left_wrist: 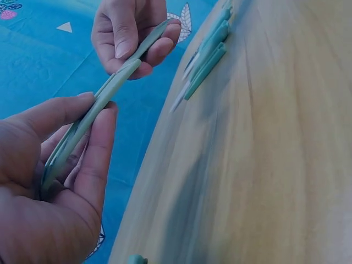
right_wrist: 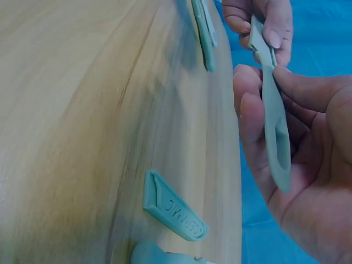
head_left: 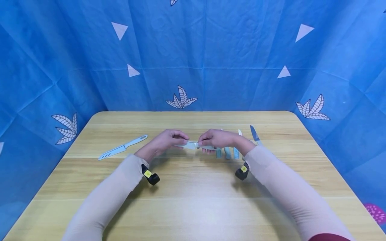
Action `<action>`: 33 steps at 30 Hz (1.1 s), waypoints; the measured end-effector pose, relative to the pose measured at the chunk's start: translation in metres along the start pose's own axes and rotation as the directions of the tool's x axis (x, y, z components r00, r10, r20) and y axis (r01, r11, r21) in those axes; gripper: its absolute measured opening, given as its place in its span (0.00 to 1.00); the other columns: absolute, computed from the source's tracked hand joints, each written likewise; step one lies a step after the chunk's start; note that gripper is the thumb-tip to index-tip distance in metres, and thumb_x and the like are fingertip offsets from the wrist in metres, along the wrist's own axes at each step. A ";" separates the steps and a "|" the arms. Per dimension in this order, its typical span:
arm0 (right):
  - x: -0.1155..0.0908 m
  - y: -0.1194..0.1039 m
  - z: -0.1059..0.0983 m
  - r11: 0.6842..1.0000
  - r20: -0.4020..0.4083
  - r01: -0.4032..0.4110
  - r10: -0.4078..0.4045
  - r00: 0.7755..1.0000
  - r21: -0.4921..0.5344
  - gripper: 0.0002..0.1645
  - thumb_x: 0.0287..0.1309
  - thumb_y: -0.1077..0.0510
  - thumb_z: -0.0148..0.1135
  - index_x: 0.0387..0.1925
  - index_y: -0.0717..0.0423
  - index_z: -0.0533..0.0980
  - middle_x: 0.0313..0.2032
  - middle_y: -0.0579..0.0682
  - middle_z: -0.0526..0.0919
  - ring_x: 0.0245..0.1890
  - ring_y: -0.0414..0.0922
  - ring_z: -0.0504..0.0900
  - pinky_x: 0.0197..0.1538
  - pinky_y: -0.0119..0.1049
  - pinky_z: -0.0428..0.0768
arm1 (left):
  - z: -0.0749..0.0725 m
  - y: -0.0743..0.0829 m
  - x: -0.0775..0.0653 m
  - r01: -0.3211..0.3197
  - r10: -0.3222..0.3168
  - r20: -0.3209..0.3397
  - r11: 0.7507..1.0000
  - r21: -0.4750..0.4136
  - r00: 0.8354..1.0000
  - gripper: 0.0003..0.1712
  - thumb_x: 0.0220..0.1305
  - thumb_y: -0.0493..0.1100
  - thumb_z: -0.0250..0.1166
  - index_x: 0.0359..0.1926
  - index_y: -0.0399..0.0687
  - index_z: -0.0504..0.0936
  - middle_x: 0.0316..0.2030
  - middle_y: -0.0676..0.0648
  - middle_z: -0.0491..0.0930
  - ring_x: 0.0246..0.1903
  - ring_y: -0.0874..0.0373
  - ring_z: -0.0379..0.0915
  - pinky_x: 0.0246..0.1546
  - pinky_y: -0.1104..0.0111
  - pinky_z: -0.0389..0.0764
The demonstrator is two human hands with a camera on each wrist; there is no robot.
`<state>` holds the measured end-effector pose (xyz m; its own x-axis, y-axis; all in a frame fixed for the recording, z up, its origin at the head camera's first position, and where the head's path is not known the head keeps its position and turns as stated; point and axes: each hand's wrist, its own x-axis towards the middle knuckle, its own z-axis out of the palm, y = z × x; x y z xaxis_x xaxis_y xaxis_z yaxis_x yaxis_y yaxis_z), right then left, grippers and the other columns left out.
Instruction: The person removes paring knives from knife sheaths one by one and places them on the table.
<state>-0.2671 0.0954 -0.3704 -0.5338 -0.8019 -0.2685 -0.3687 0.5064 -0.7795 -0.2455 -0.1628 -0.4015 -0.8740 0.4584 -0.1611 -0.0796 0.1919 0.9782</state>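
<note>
Over the table's middle, my left hand [head_left: 169, 142] pinches a pale green blade sheath [head_left: 190, 145] between thumb and fingers. My right hand [head_left: 218, 139] holds a green knife handle [right_wrist: 270, 99] with a long slot near its end. Handle and sheath meet end to end in one line between the hands, and the blade is hidden in the sheath. In the left wrist view the sheath [left_wrist: 82, 126] slants up from the left palm towards the right fingers. Both hands are raised above the tabletop.
A knife in its sheath [head_left: 123, 147] lies on the wooden table [head_left: 193, 201] at the left. Beside the right hand lie loose sheaths [head_left: 236, 153], a knife handle [head_left: 227, 153] and a bare dark-bladed knife [head_left: 254, 133]. A blue curtain [head_left: 193, 50] hangs behind the table.
</note>
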 end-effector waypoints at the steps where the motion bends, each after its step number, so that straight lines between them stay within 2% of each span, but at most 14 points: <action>1: -0.001 0.000 0.001 1.000 0.002 0.005 -0.005 1.000 0.009 0.20 0.76 0.54 0.47 0.45 0.66 0.78 0.32 0.59 0.83 0.32 0.69 0.75 0.38 0.51 0.80 | 0.000 -0.001 -0.001 0.002 -0.003 -0.006 1.000 -0.026 1.000 0.19 0.65 0.33 0.64 0.55 0.28 0.76 0.51 0.37 0.78 0.46 0.49 0.79 0.57 0.50 0.78; 4: -0.003 0.001 0.003 0.999 -0.004 0.010 -0.010 1.000 0.049 0.19 0.76 0.55 0.47 0.46 0.67 0.78 0.35 0.62 0.83 0.31 0.66 0.77 0.37 0.51 0.82 | 0.001 -0.005 -0.004 0.010 -0.013 -0.031 0.995 -0.104 0.999 0.19 0.66 0.32 0.62 0.56 0.26 0.74 0.52 0.37 0.77 0.47 0.50 0.79 0.59 0.49 0.76; 10: -0.006 0.006 0.010 0.988 -0.022 -0.022 0.026 0.999 0.153 0.18 0.75 0.56 0.48 0.49 0.68 0.76 0.35 0.61 0.82 0.27 0.51 0.81 0.34 0.46 0.85 | 0.006 -0.014 -0.012 0.017 -0.028 -0.050 0.977 -0.213 0.998 0.21 0.66 0.33 0.63 0.57 0.26 0.73 0.51 0.38 0.76 0.46 0.51 0.79 0.60 0.53 0.76; 13: -0.007 0.008 0.013 0.983 -0.033 -0.028 0.034 0.999 0.179 0.17 0.75 0.57 0.48 0.51 0.68 0.75 0.38 0.63 0.82 0.28 0.52 0.81 0.33 0.42 0.85 | 0.008 -0.019 -0.016 0.022 -0.040 -0.060 0.961 -0.277 0.997 0.18 0.66 0.32 0.62 0.55 0.29 0.75 0.50 0.37 0.76 0.46 0.49 0.79 0.57 0.58 0.78; 17: -0.009 0.008 0.016 0.978 -0.049 -0.018 0.029 0.998 0.210 0.16 0.75 0.59 0.48 0.53 0.66 0.74 0.42 0.66 0.81 0.29 0.55 0.81 0.31 0.39 0.84 | 0.011 -0.022 -0.020 0.025 -0.055 -0.070 0.931 -0.365 0.996 0.17 0.66 0.30 0.61 0.55 0.31 0.76 0.51 0.34 0.76 0.46 0.46 0.80 0.53 0.63 0.80; 22: -0.010 0.009 0.020 0.971 -0.072 -0.001 0.018 0.997 0.237 0.15 0.74 0.60 0.48 0.53 0.61 0.77 0.41 0.68 0.81 0.23 0.46 0.77 0.27 0.38 0.79 | 0.014 -0.023 -0.025 0.027 -0.073 -0.081 0.886 -0.463 0.994 0.17 0.66 0.29 0.60 0.56 0.31 0.75 0.49 0.35 0.77 0.41 0.52 0.83 0.51 0.66 0.81; 25: -0.011 0.010 0.022 0.970 -0.080 -0.003 0.023 0.997 0.243 0.15 0.74 0.59 0.49 0.53 0.61 0.77 0.40 0.68 0.81 0.22 0.44 0.76 0.26 0.40 0.78 | 0.017 -0.024 -0.027 0.022 -0.075 -0.084 0.863 -0.505 0.994 0.16 0.67 0.30 0.60 0.55 0.32 0.75 0.47 0.37 0.79 0.41 0.54 0.83 0.52 0.66 0.81; 33: -0.014 0.012 0.026 0.947 -0.080 -0.006 0.034 0.996 0.321 0.17 0.74 0.59 0.49 0.53 0.68 0.75 0.41 0.71 0.79 0.22 0.44 0.76 0.27 0.35 0.79 | 0.022 -0.026 -0.033 0.029 -0.097 -0.080 0.799 -0.601 0.992 0.19 0.67 0.32 0.61 0.58 0.31 0.72 0.48 0.36 0.81 0.42 0.52 0.83 0.55 0.65 0.78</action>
<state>-0.2443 0.1049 -0.3908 -0.6051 -0.7564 -0.2486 -0.1019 0.3832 -0.9180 -0.2042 -0.1634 -0.4245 -0.8978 0.3668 -0.2438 -0.3773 -0.3547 0.8555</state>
